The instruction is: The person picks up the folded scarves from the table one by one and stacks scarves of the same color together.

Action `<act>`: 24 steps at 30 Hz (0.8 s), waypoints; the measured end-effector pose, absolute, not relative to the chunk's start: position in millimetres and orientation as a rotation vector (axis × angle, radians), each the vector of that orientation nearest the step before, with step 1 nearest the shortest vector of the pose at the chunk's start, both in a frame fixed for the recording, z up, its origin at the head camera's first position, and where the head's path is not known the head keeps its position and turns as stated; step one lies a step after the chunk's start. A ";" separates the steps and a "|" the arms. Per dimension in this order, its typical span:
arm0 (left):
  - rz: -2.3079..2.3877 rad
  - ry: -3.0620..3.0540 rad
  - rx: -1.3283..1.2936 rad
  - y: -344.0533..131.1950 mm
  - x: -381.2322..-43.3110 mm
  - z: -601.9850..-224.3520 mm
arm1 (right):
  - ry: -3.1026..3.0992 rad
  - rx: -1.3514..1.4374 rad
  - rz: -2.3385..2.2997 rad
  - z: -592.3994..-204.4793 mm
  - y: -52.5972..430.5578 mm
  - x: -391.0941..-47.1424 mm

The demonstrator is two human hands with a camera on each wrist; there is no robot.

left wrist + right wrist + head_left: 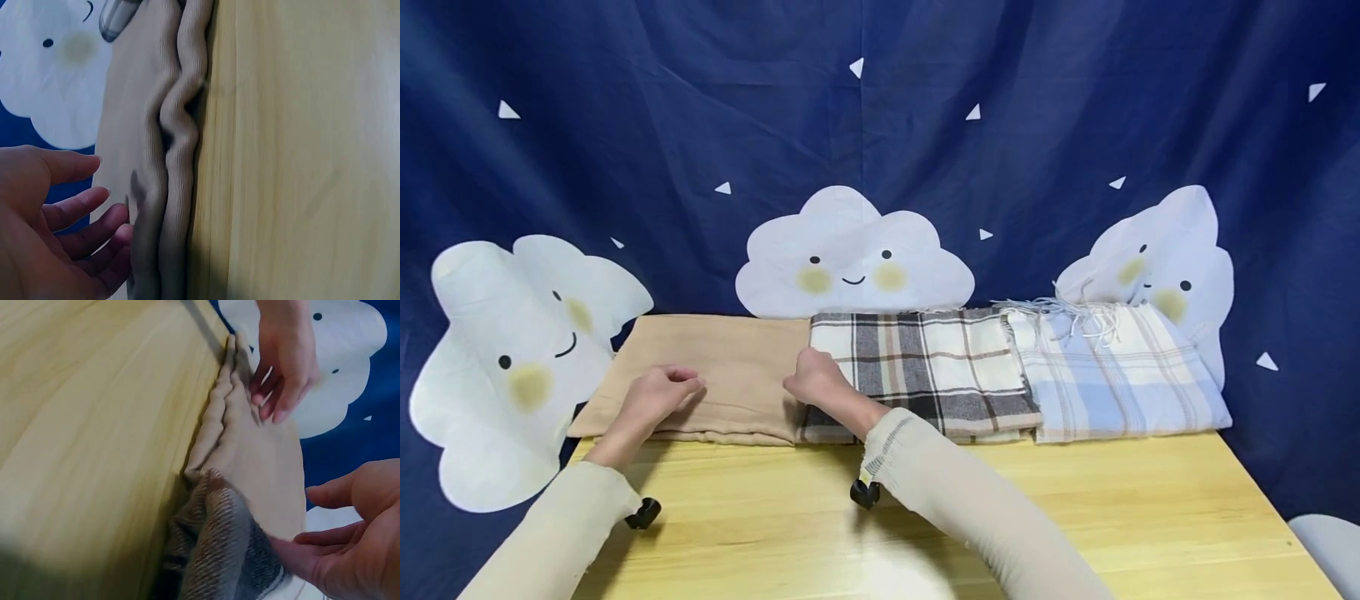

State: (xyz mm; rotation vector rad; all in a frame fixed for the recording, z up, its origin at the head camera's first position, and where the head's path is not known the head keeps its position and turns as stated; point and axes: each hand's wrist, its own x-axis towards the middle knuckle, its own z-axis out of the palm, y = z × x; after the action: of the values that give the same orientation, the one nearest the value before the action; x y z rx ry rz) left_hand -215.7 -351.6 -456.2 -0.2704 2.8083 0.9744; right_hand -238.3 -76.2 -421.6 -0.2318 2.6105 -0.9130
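Note:
A folded beige scarf point(730, 358) lies at the left of a row on the wooden table. Beside it is a folded plaid scarf point(917, 358) in brown, black and white. My left hand point(662, 390) is over the front part of the beige one, its fingers loosely bent; in the left wrist view the fingertips point(125, 234) are right at the folded layers, the thumb apart. Where the two scarves meet is my right hand point(820, 379). The right wrist view shows its thumb away from the fingers point(300, 556), which touch the plaid scarf's edge.
A light blue and white plaid scarf point(1120, 375) with fringe point(1082, 321) at its back lies at the right of the row. Behind the table point(790, 517) hangs a dark blue curtain point(850, 125) with smiling clouds. A black strap piece point(865, 493) hangs below the right sleeve.

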 end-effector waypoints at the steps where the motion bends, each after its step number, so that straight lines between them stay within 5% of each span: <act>1: 0.958 2.820 -0.275 -354.5 -216.2 -456.3 | 2.630 -0.233 -0.880 -428.9 -77.5 -243.5; 7: 0.877 2.884 -0.280 -369.7 -221.7 -458.6 | 2.661 -0.306 -0.745 -446.2 -81.3 -263.8; 24: 0.836 2.798 -0.384 -410.7 -223.2 -459.6 | 2.391 -0.090 -1.131 -431.2 -79.6 -253.1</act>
State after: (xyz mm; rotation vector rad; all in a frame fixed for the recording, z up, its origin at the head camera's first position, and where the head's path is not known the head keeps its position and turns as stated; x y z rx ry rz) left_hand -223.2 -410.7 -459.6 -0.3839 2.7979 0.8361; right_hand -253.1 -79.6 -431.2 -0.0898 2.3907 -1.1308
